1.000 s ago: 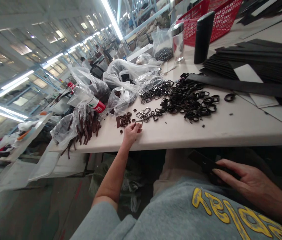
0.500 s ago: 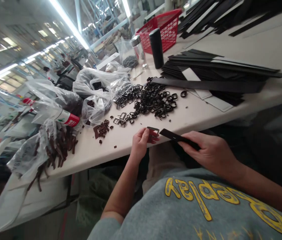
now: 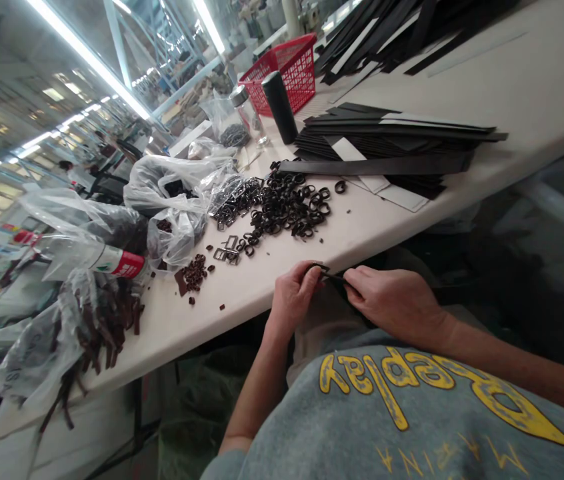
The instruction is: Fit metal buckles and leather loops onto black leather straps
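Observation:
My left hand (image 3: 293,297) and my right hand (image 3: 393,300) meet just below the front edge of the white table (image 3: 462,93). The left hand pinches a small metal buckle (image 3: 320,268), mostly hidden by its fingers. The right hand grips a black strap (image 3: 336,278) whose tip touches the buckle. On the table beyond lie a pile of black rings (image 3: 289,203), a few loose metal buckles (image 3: 227,250) and a small heap of brown loops (image 3: 195,272).
A stack of long black straps (image 3: 392,137) lies at the right. Clear plastic bags (image 3: 172,200), a bag of brown strips (image 3: 87,320), a bottle (image 3: 112,260), a black flask (image 3: 280,107), a glass jar (image 3: 245,110) and a red basket (image 3: 289,70) stand further back.
My left hand picked a buckle off the table and drew back to the edge. My right hand lifted the black strap from my lap and brought its tip to the buckle.

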The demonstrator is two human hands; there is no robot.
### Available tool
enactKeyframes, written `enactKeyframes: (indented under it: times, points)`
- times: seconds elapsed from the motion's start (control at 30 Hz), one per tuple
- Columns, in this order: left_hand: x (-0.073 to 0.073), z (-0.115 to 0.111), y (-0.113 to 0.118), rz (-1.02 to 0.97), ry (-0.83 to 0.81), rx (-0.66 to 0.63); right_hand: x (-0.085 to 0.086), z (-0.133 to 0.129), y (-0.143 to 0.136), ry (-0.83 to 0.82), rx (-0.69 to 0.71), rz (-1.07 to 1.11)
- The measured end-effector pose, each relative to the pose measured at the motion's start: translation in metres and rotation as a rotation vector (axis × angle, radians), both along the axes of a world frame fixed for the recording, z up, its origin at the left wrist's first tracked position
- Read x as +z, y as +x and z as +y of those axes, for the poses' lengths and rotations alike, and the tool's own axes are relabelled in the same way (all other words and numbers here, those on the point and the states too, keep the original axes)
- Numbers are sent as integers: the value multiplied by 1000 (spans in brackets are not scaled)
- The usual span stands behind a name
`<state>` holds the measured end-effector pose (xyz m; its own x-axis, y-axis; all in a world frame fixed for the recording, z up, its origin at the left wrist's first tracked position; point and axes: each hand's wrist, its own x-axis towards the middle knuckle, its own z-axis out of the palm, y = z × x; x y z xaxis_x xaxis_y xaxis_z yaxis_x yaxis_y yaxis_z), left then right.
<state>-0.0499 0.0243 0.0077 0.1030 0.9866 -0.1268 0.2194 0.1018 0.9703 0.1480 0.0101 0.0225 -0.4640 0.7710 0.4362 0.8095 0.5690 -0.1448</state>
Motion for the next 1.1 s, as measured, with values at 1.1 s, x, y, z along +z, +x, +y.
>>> enactKeyframes:
  times: [1.1]
  points:
    - [-25, -21, 29, 274, 194, 176, 5, -3, 6, -418, 17, -32]
